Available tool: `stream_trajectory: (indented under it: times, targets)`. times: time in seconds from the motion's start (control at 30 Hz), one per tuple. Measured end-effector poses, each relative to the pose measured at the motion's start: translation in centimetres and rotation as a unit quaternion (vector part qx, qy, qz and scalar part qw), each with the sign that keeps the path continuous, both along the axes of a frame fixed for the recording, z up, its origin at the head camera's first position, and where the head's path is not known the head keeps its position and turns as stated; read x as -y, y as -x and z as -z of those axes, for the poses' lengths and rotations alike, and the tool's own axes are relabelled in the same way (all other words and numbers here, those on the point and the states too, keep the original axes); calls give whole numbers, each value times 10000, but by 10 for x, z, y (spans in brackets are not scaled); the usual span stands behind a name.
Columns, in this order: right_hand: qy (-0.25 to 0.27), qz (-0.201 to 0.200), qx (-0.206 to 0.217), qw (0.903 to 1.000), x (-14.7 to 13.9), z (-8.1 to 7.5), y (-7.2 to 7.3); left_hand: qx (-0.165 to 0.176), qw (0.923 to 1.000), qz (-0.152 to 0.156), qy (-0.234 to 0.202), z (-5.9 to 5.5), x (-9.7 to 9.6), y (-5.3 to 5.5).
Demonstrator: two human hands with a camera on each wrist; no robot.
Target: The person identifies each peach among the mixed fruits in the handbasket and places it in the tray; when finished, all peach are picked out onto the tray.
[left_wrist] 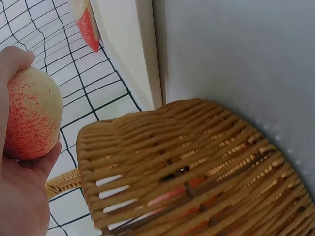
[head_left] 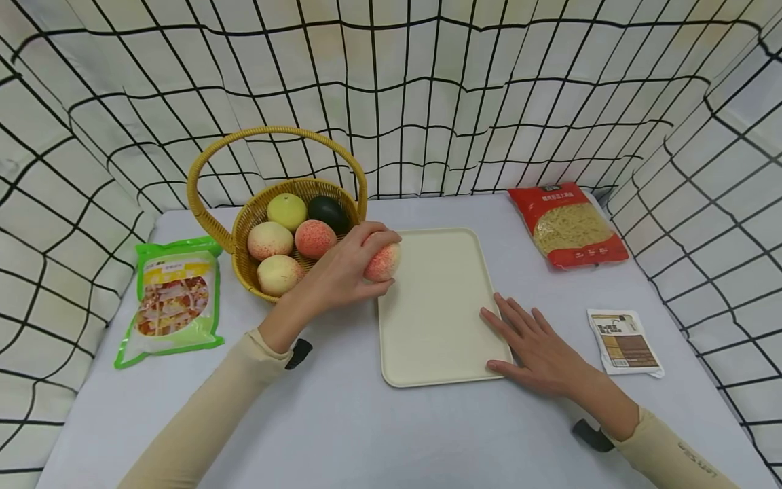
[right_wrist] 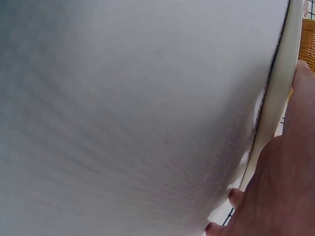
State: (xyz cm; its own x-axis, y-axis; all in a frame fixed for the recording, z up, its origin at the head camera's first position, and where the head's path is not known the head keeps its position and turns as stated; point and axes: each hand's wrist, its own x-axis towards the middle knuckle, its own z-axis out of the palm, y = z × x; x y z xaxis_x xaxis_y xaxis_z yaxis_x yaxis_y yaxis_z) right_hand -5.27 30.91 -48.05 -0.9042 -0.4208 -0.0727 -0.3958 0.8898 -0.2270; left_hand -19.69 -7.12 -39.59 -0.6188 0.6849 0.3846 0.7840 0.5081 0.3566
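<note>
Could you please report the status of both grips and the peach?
Left grip holding peach. Right grip touching right edge of tray. No obstacle seen between peach and tray.

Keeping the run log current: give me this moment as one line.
Left hand: grips peach by left edge of cream tray | Right hand: rests on tray's right edge | Wicker basket: five fruits visible inside

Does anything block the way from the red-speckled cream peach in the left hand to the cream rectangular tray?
Nothing visible does. In the head view, the left hand holds the red-speckled cream peach at the left edge of the bare cream rectangular tray; the right hand is at the opposite edge.
</note>
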Motion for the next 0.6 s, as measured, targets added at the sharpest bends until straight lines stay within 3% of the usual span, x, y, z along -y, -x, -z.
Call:
stream_trajectory:
  times: [0.6]
  targets:
    - [-31, 8, 16, 10000, 0, 0, 0, 83, 9999, 122, 61, 13, -13, 1]
